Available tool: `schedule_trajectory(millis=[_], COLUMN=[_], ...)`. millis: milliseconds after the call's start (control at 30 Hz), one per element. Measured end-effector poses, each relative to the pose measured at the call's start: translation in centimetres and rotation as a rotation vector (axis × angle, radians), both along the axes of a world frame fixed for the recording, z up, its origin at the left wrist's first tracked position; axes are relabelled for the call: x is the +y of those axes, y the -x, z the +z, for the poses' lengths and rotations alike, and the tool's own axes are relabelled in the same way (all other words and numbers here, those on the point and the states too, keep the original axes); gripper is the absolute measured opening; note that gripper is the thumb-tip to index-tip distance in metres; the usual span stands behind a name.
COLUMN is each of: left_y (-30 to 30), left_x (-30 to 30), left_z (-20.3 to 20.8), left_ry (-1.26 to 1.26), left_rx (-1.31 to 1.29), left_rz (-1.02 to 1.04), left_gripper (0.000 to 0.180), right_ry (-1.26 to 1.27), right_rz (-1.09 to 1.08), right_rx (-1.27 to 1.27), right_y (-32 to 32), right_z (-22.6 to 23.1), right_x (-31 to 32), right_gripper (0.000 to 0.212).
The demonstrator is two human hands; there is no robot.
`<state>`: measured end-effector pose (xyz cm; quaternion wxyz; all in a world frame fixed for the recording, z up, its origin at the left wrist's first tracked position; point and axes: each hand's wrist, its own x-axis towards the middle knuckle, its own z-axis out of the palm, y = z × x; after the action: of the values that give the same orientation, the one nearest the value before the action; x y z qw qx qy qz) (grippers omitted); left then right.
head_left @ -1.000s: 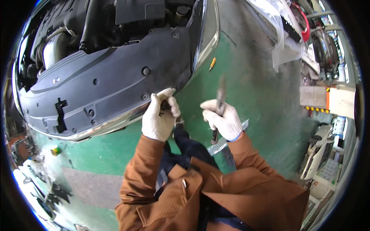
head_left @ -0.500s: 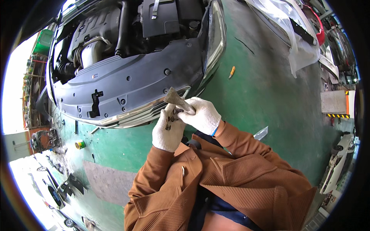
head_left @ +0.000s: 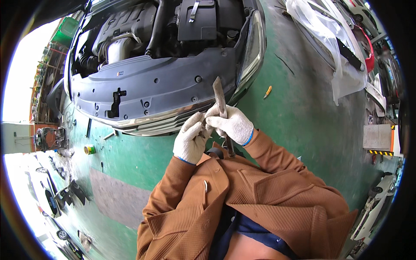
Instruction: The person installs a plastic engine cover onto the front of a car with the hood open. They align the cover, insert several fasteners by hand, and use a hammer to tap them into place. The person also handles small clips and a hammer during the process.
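Observation:
My right hand (head_left: 236, 126), in a white knit glove, grips a worn metal scraper (head_left: 220, 99). Its flat blade points up and away, and the shaft runs down below the hand toward my coat. Beside it, my gloved left hand (head_left: 189, 141) is closed, its fingertips meeting those of the right. The small dark fasteners seen in it earlier are now mostly hidden by the fingers. Both hands are just in front of a car's bumper. Behind them spreads the dark plastic cover (head_left: 173, 84) over the car's front, with a black bracket (head_left: 115, 104) lying on it.
The engine bay (head_left: 125, 30) is exposed. An orange-handled tool (head_left: 268, 92) lies on the green floor to the right, near plastic-wrapped car parts (head_left: 323, 47). At left are a round tin (head_left: 89, 149), a hammer-like tool (head_left: 110, 134) and a grey mat (head_left: 115, 190).
The scraper has turned from showing its broad blade to a narrower, more upright view. My left hand has rolled over and its fingers have closed across the fasteners. The whole view has shifted slightly.

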<state>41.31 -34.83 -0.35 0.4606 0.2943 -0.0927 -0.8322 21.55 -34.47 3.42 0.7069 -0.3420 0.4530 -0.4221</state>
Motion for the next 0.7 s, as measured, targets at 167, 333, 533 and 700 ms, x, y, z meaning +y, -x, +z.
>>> schedule_trajectory(millis=[167,333,533,700], left_y=[0.4,0.9,0.0,-1.4], left_x=[0.6,1.3,2.6,3.1], left_z=[-0.3,-0.6,-1.8,-3.3], left_ry=[0.014,0.043,0.005,-0.046], left_rx=[0.021,0.028,-0.022,-0.055], left_rz=[0.012,-0.077,-0.156,-0.220], left_gripper=[0.031,0.026,0.028,0.009], right_ry=[0.001,0.045,0.167,0.088], right_rz=[0.046,0.059,0.060,0.113], right_rx=[-0.100,-0.077,0.259,0.320], right_y=[0.6,1.3,0.6,-0.6], right_z=[-0.9,-1.8,-2.8,-4.5], right_x=[0.5,1.8,2.7,3.3], right_gripper=[0.012,0.013,0.013,0.016])
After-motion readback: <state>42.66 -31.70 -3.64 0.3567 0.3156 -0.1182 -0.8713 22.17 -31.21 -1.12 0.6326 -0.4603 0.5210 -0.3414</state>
